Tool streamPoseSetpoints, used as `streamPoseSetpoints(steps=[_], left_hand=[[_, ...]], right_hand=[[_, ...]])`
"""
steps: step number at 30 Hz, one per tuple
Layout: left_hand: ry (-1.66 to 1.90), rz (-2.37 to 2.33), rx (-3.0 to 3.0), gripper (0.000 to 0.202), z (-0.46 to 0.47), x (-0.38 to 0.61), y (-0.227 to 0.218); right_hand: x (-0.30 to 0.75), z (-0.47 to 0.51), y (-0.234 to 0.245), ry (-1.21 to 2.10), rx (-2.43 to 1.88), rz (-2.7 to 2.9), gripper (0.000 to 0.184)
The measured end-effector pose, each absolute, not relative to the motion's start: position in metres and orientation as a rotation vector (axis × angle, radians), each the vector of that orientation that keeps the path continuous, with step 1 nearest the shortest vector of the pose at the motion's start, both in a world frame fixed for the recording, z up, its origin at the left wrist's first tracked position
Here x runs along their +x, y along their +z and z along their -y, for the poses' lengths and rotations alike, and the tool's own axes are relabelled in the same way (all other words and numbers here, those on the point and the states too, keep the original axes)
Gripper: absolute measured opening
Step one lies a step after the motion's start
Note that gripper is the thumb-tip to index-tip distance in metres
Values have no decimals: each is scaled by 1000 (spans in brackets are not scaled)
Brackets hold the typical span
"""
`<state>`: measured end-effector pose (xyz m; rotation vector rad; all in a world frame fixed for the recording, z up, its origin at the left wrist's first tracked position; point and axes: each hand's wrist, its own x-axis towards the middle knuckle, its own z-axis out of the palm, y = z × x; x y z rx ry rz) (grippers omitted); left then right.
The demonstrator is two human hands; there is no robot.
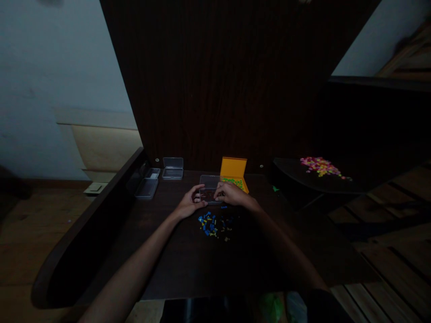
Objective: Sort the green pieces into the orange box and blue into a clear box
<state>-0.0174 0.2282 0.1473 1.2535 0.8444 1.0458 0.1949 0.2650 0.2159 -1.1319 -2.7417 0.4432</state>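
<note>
A transparent plastic box point(210, 181) lies on the dark wooden desk with its lid raised at the back. My left hand point(191, 203) grips the box's left side, thumb along the front edge and fingers curled behind. Over the box's right half is my right hand point(230, 194), its fingertips pinched together low inside; whatever they hold is too small to make out. Some small brownish bits show dimly in the box. Just in front, a loose scatter of small blue and yellow pieces point(208, 224) lies on the desk. An open orange box point(234, 167) with green pieces stands behind my right hand.
Another open transparent box point(173, 173) stands at the back left, beside a second one point(147, 188) near the desk's raised side panel point(90, 233). A pile of pink and yellow pieces point(321, 167) rests on the side shelf point(296, 177). One green bit point(275, 189) lies at right.
</note>
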Motion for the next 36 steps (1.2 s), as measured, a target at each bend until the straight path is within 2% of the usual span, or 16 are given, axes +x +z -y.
streamPoseSetpoints(steps=[23,32,36], left_hand=[[1079,-852,1249,74,-228,-18,146],[1079,-865,1265,72,-227,-17,149],[1073,-891,1253,73,-227,-18,150]], right_hand=[[194,-267,214,327,-1179,2779,20],[233,-246,223,500,-1180,2696,13],[251,-233,216,634,-1208,2765,16]])
